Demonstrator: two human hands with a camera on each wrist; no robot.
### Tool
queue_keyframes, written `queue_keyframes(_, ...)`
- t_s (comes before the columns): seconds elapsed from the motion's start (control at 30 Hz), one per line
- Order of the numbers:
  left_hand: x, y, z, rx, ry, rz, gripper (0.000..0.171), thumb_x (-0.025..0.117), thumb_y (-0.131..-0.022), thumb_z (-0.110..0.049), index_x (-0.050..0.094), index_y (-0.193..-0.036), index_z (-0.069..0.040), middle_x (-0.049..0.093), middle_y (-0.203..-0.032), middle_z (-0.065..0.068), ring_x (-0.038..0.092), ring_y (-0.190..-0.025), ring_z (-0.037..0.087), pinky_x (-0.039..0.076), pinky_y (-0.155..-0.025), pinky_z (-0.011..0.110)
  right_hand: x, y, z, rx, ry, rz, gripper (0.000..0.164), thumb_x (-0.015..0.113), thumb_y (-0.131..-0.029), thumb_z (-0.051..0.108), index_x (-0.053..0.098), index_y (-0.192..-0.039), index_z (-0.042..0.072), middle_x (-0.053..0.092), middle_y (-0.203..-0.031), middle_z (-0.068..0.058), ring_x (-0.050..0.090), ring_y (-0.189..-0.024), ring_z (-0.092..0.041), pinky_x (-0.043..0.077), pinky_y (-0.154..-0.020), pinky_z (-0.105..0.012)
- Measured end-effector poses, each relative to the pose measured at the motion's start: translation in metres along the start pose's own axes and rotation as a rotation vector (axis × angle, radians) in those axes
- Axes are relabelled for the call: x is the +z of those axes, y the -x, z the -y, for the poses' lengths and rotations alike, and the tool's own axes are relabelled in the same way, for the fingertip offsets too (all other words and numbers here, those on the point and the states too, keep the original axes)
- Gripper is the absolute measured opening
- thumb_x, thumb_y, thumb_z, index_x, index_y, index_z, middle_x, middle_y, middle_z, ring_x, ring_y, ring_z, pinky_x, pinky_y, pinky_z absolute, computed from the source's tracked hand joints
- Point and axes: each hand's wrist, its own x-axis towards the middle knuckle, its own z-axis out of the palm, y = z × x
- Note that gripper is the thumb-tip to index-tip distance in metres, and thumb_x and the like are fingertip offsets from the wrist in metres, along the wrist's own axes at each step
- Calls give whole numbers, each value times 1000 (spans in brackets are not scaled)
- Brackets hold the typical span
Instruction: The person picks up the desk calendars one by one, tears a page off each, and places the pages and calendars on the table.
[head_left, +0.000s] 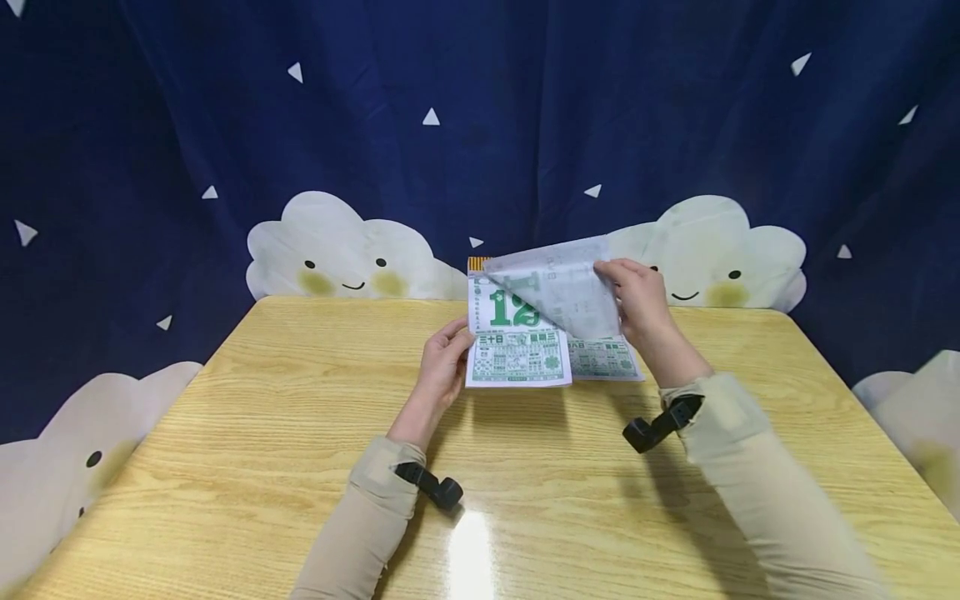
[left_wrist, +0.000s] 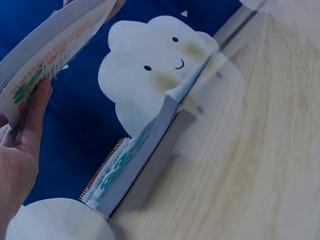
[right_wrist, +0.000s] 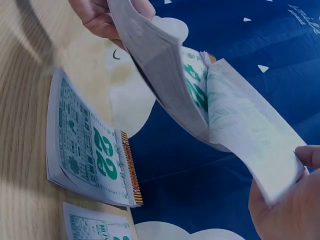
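A tear-off calendar [head_left: 517, 360] with green print and a large 12 is held up over the table. My left hand [head_left: 442, 364] grips its left edge. To its right, my right hand [head_left: 641, 300] pinches the free end of a thin page [head_left: 573, 287], which folds diagonally across the calendar's upper part and covers some of the number. In the right wrist view this page [right_wrist: 245, 125] stretches from the pad's top edge to the fingers of my right hand [right_wrist: 295, 205]. The thick block of sheets [right_wrist: 155, 65] bends below my left hand [right_wrist: 102, 17].
A second thick calendar pad [right_wrist: 82, 135] lies on the wooden table [head_left: 300, 400], partly hidden behind the held one in the head view. Beside it lies a printed sheet [right_wrist: 95, 222]. A dark blue curtain [head_left: 480, 100] with clouds hangs along the table's far edge.
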Motion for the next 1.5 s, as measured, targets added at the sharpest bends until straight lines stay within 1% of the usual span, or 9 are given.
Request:
queue_keyframes(0.13, 1, 0, 0, -2, 4, 11, 38, 47, -88, 0, 50, -125, 1, 68, -87, 2, 63, -66, 8, 53, -60, 19, -4, -2, -5, 3, -10, -21, 11, 62, -84, 16, 63, -74, 13, 54, -75, 4, 51, -64, -6, 47, -51, -18)
queue_keyframes(0.4, -2, 0, 2, 13, -59, 36, 37, 45, -89, 1, 51, -125, 0, 69, -84, -1, 62, -63, 7, 50, -52, 17, -3, -4, -8, -68, 158, -31, 13, 63, -84, 14, 63, -95, 10, 56, -85, 6, 53, -71, -5, 47, -58, -14)
queue_keyframes(0.57, -2, -1, 3, 27, -92, 27, 37, 46, -89, 1, 51, -126, 0, 68, -88, 0, 63, -65, 8, 50, -53, 17, -2, -2, -2, -138, 201, -20, 5, 66, -82, 21, 64, -84, 16, 56, -83, 9, 51, -77, -6, 45, -66, -17)
queue_keyframes(0.77, -2, -2, 5, 30, -107, 4, 39, 47, -87, 3, 51, -125, 1, 69, -90, 3, 63, -67, 9, 52, -57, 19, 0, 2, 4, -159, 222, -2, 10, 68, -80, 29, 64, -78, 20, 57, -82, 10, 51, -78, -7, 42, -69, -22)
queue_keyframes(1.0, -3, -2, 8, 35, -51, -19, 39, 46, -86, 4, 49, -124, 5, 69, -80, -2, 62, -62, 7, 51, -53, 18, 3, 3, 9, -104, 140, -9, 13, 64, -83, 20, 62, -70, 18, 52, -79, 6, 46, -78, -9, 38, -76, -30)
queue_keyframes(1.13, -2, -1, 8, 42, -10, -31, 39, 45, -86, 4, 49, -125, 4, 68, -76, -3, 61, -60, 6, 51, -52, 17, 3, 0, 6, -48, 51, -27, 15, 62, -83, 15, 61, -68, 15, 47, -75, 4, 42, -73, -10, 39, -67, -28)
queue_keyframes(1.27, -1, 0, 7, 43, 0, -9, 40, 45, -87, 4, 47, -126, 5, 68, -76, -3, 61, -59, 6, 51, -53, 18, 2, -2, 4, -51, 94, -48, 8, 63, -84, 17, 63, -82, 9, 51, -78, 5, 49, -69, -6, 45, -56, -20)
queue_keyframes(1.4, -2, 0, 6, 48, -20, 20, 40, 45, -87, 4, 47, -127, 4, 68, -78, -2, 62, -61, 7, 52, -54, 19, 3, -3, 4, -100, 197, -56, 23, 62, -84, 17, 63, -102, 3, 55, -83, 6, 55, -69, -5, 48, -57, -17)
queue_keyframes(1.5, -3, 0, 5, 49, -56, 32, 40, 46, -87, 3, 49, -126, 2, 68, -82, -1, 63, -64, 8, 51, -54, 18, 1, -4, 6, -130, 227, -62, 22, 64, -83, 18, 65, -101, 5, 56, -82, 8, 54, -68, -5, 47, -57, -17)
